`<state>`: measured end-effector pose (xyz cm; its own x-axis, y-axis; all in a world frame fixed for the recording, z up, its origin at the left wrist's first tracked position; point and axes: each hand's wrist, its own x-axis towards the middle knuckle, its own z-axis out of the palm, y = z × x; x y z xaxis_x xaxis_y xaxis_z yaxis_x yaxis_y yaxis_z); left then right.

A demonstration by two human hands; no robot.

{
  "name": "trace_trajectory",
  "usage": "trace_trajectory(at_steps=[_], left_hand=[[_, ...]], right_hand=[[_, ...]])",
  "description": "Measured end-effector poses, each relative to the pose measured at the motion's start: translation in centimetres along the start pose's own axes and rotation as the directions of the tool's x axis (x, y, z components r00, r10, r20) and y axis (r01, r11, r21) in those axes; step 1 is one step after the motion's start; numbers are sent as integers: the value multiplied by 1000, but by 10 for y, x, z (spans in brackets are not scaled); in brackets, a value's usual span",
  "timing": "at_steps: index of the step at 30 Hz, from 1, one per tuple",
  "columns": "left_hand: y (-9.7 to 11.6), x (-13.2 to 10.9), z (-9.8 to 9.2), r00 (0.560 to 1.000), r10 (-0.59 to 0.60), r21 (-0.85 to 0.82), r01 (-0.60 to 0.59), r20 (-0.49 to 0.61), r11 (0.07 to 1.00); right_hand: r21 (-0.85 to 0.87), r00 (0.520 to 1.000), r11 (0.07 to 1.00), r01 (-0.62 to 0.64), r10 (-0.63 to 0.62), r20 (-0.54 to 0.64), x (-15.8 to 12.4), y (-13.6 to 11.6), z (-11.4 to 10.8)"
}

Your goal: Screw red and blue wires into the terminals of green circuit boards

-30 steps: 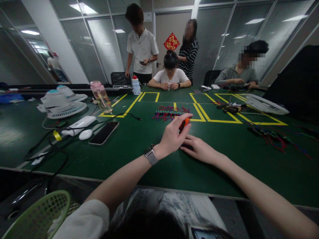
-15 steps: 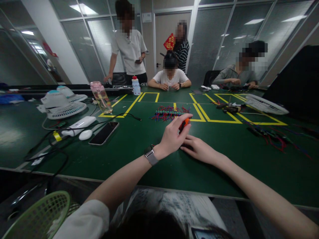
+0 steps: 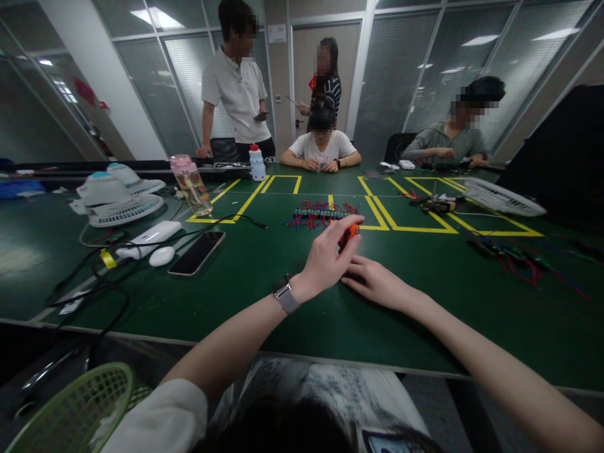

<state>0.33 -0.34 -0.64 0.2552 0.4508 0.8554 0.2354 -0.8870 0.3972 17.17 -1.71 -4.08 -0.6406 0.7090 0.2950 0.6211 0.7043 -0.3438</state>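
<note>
The left hand is holding an orange-and-black object just above the green counter, thumb and fingers curling around it. So that grip is definitely holding something, but the fingers are covering too much of it to say what it is. A watch is sitting on that wrist. The right hand is resting low on the counter, right beside the left one, fingers bent. Something dark is showing near its fingertips, but honestly I can't tell if that grip is pinching anything.

Just past the left hand, a row of little green circuit boards is lying there with red and blue wires sticking out everywhere. More wired boards are lying off to the right. Over on the left, a phone is lying flat next to a rounded white thing, and a pink-lidded bottle is standing farther back near some white fans. Across the counter, a person in a white top is sitting, forearms resting on it.
</note>
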Motion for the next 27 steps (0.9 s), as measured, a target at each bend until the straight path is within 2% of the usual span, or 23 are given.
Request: trace_trajectory(at_steps=[27], left_hand=[[1,1,0,1000,3,7,-3,0,1000]], right_hand=[[8,1000,1000,12,-12,-24,-1,2,2]])
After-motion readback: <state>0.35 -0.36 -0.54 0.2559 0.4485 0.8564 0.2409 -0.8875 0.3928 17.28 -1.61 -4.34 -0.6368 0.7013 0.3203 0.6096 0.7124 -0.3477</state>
